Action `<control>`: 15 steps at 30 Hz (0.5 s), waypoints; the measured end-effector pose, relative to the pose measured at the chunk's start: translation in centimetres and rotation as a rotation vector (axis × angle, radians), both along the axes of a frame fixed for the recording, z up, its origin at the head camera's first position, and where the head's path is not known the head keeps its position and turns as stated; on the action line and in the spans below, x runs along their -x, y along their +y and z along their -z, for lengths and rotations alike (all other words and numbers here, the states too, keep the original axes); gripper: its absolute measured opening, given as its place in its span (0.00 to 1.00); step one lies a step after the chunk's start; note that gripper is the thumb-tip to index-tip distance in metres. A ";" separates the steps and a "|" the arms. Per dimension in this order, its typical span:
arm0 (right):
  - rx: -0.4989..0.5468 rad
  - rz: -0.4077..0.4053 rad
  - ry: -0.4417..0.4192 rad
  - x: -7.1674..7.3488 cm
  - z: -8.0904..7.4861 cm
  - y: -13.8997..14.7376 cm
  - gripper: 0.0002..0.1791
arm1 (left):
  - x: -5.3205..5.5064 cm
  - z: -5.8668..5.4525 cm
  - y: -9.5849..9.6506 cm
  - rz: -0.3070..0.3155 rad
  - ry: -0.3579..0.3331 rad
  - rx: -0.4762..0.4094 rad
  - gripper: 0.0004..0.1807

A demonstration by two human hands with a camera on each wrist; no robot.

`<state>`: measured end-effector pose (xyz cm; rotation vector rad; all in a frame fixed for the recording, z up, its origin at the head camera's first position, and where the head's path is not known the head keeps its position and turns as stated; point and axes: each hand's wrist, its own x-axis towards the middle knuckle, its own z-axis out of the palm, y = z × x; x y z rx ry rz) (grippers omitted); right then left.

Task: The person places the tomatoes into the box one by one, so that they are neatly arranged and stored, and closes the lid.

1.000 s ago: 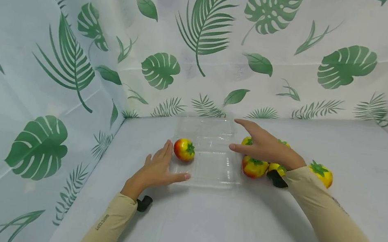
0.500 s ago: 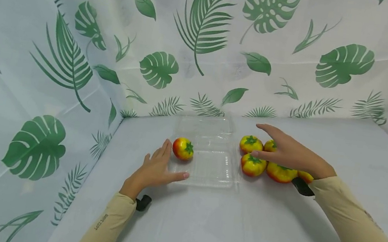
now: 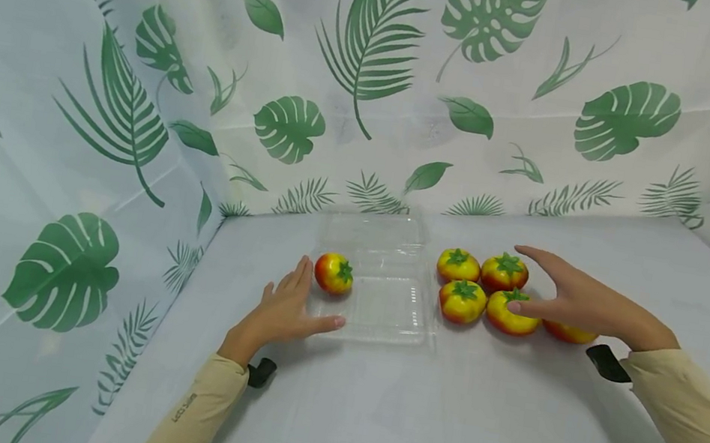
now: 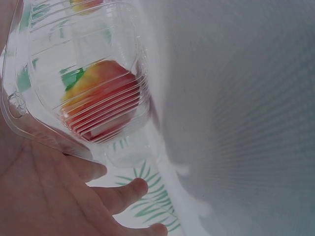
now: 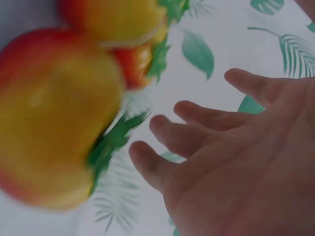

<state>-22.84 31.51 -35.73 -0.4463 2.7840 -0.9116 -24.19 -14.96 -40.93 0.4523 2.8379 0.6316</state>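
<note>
A clear plastic clamshell box (image 3: 386, 309) lies with its lid (image 3: 370, 231) folded back. One red-and-yellow persimmon (image 3: 334, 274) with a green leafy top sits in its left part, seen through the ribbed wall in the left wrist view (image 4: 103, 101). My left hand (image 3: 279, 314) is at the box's left side, fingers straight, thumb over the front rim. To the right of the box stand several more persimmons (image 3: 462, 302) in two rows. Over the right end of the front row is my right hand (image 3: 595, 304), fingers spread, palm facing the fruit (image 5: 54, 118), holding nothing. It partly hides the rightmost persimmon (image 3: 569, 333).
A white cloth covers the table (image 3: 382, 415). Behind it and to the left hang white curtains (image 3: 364, 155) printed with green leaves. A black wrist camera (image 3: 609, 363) sits under the right wrist, and another black camera (image 3: 262, 373) under the left.
My right hand has moved right, away from the box and across the persimmons, uncovering those nearest the box. The left hand and the persimmon in the box have stayed in place.
</note>
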 end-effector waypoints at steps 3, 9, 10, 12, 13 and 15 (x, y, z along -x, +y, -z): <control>-0.010 0.003 0.003 -0.3 0.4 0.9 0.59 | -0.1 0.0 -0.1 -0.004 0.001 -0.003 0.73; -0.022 0.012 -0.011 -0.9 1.1 2.8 0.58 | 0.0 0.0 -0.3 -0.003 -0.003 -0.005 0.73; -0.027 0.012 -0.014 -1.0 1.2 3.1 0.58 | 0.0 0.0 -0.3 0.000 -0.003 -0.006 0.73; -0.042 0.013 -0.015 -1.2 1.5 3.7 0.58 | 0.0 0.0 -0.2 0.007 0.001 -0.009 0.73; -0.053 0.016 -0.016 -1.3 1.7 4.0 0.57 | 0.0 0.0 -0.2 0.010 0.002 -0.010 0.73; -0.073 0.018 -0.015 -1.5 2.1 4.6 0.57 | 0.0 -0.1 -0.2 0.017 0.002 -0.008 0.73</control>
